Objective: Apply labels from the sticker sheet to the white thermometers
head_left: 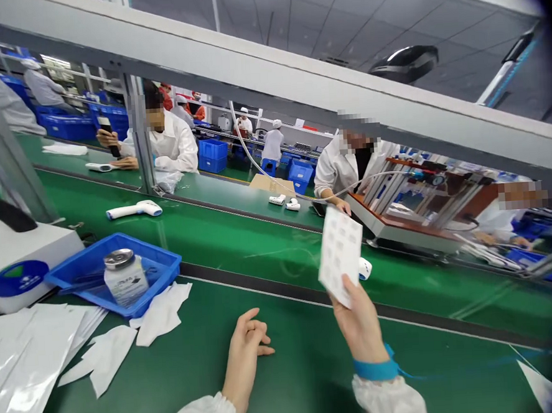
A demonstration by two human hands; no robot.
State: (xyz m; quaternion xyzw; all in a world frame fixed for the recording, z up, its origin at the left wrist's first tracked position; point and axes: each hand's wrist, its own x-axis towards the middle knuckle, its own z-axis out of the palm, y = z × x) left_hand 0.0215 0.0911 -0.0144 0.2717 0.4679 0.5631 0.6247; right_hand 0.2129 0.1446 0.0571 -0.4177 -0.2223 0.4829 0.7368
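Note:
My right hand (358, 321), with a blue band at the wrist, grips the lower edge of a white sheet (339, 252). Rows of small pale grey patches cover the sheet, and it is held upright above the far edge of the bench. Behind it, partly hidden, a white device (364, 268) lies on the green belt. My left hand (248, 348) hovers over the green bench (295, 367), fingers loosely bent and apart, with nothing in them.
On the left are a blue tray (160, 263) with a metal-capped bottle (124, 277), white cloths (163, 313) and glossy white sheets (28, 359). A white-and-blue handheld device (134, 209) lies on the belt (240, 240). Co-workers (176, 141) sit across, near a bench fixture (411, 198).

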